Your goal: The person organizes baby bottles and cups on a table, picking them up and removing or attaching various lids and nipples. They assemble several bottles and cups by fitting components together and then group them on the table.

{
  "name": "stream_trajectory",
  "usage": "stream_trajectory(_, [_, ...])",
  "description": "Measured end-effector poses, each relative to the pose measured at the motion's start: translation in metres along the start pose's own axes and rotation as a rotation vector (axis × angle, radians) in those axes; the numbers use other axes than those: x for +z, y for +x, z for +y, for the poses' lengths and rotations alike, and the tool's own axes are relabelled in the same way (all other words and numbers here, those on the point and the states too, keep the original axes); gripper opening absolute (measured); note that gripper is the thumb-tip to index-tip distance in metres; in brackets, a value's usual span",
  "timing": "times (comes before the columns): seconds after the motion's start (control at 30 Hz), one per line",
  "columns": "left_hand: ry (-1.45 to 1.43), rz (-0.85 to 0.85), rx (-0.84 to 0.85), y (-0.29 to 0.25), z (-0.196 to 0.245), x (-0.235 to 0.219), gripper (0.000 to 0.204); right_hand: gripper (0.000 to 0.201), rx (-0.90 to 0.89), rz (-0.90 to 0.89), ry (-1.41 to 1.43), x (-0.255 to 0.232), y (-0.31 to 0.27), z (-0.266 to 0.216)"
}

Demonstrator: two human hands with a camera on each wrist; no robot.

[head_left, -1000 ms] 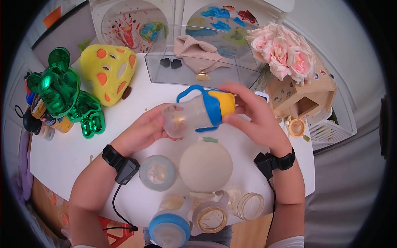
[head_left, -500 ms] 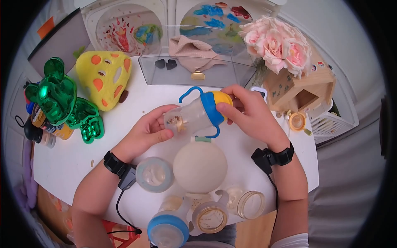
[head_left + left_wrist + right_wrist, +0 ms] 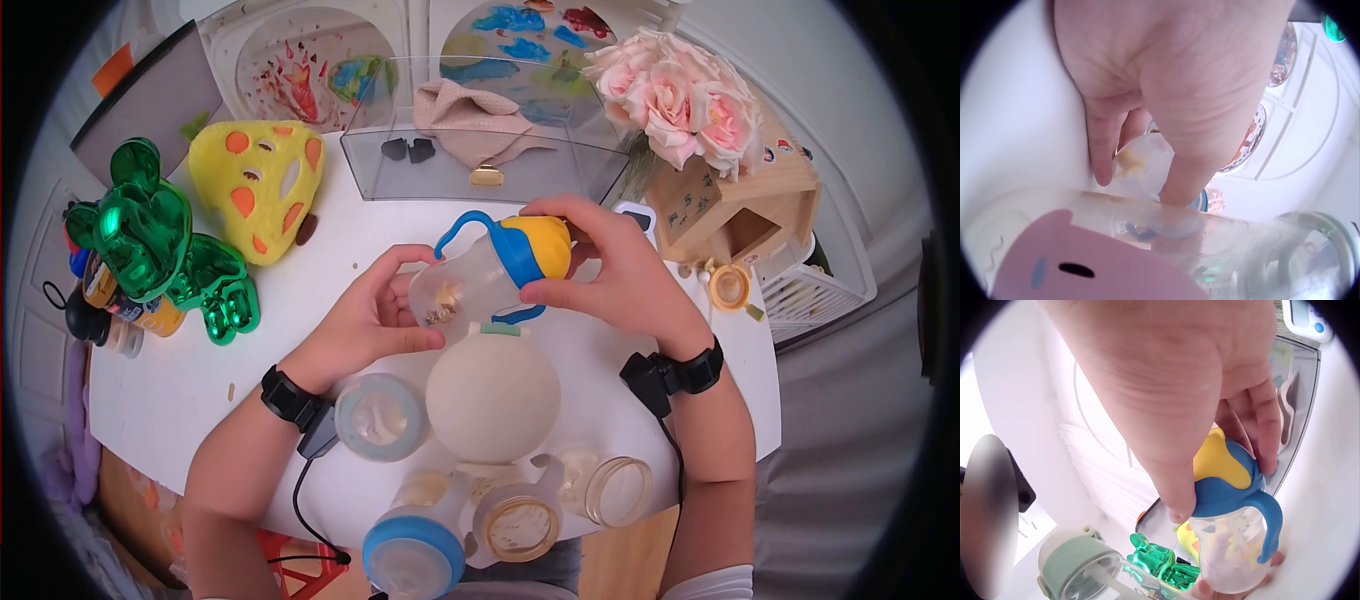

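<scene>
A clear cup with a blue collar, two blue handles and a yellow lid (image 3: pixel 545 248) is held tilted above the table in the head view. The right hand (image 3: pixel 610 268) grips it round the lid, its thumb on the blue collar (image 3: pixel 1222 495) in the right wrist view. At the cup's clear base, the left hand (image 3: pixel 375 310) curves its fingers and thumb round the lower end. The left wrist view shows the clear base (image 3: pixel 1141 165) between the left fingers and thumb. Just below the cup stands a bottle with a round cream top (image 3: pixel 493 398).
Near the table's front edge stand a blue-ringed bottle (image 3: pixel 413 555), an open-topped bottle (image 3: pixel 518 528) and a jar (image 3: pixel 618 492). A grey-ringed bottle (image 3: pixel 380 417) is left of centre. Behind are a clear case (image 3: pixel 400 180), green figure (image 3: pixel 145 240), yellow plush (image 3: pixel 262 190) and flowers (image 3: pixel 680 100).
The cup has turned about its length and shifted slightly, its printed figures now facing differently. The left fingers loosened and settled again round its base. The right hand has changed its hold on the lid.
</scene>
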State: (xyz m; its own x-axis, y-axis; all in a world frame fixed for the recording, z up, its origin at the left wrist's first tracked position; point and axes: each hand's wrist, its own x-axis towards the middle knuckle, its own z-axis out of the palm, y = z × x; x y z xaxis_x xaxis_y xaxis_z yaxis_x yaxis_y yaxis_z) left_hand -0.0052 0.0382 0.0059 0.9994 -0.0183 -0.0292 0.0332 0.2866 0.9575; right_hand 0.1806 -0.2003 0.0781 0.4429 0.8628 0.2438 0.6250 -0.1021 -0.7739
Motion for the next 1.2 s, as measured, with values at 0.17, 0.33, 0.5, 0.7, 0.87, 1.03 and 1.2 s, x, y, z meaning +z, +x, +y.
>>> stream_trajectory(0.17, [0.080,0.007,-0.027,-0.003,-0.002,-0.007,0.076,0.062,-0.030,-0.011,0.052,-0.001,0.002,0.002])
stream_trajectory(0.33, [-0.152,-0.069,0.001,-0.005,0.002,-0.011,0.070,0.071,-0.182,-0.022,0.079,0.000,0.001,0.010])
stream_trajectory(0.5, [-0.124,-0.034,-0.027,-0.008,-0.002,-0.013,0.072,0.078,-0.088,-0.083,0.139,-0.002,0.000,0.006])
stream_trajectory(0.7, [-0.130,-0.047,-0.075,-0.003,0.003,-0.012,0.074,0.072,-0.258,-0.054,0.122,0.004,0.004,0.009])
stream_trajectory(0.87, [-0.116,-0.035,-0.122,-0.004,0.002,-0.017,0.078,0.065,-0.318,-0.044,0.071,0.009,0.003,0.001])
stream_trajectory(1.03, [-0.068,-0.024,-0.121,-0.005,0.000,-0.019,0.081,0.065,-0.408,-0.043,0.021,0.009,0.003,-0.003])
stream_trajectory(1.2, [-0.002,-0.004,-0.177,-0.004,0.003,-0.014,0.088,0.065,-0.434,-0.048,0.020,0.007,0.003,0.002])
